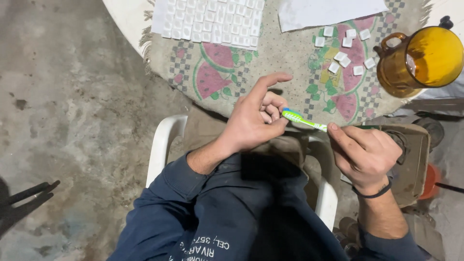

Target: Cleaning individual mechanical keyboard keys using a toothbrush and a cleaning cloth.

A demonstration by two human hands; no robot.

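My right hand [363, 153] grips the handle of a green and white toothbrush [300, 118], its bristled head pointing left. My left hand [255, 115] sits at the brush head, index finger stretched out, the other fingers curled around something small that I cannot make out; the bristles touch it. Both hands hover over my lap, just in front of the table's near edge.
A round table with a watermelon-patterned cloth [285, 63] holds a sheet of small white tiles [209, 20], several loose white tiles [344, 47], a white paper [328, 10] and an amber glass pitcher [419, 60]. I sit on a white plastic chair [163, 145] on a concrete floor [67, 121].
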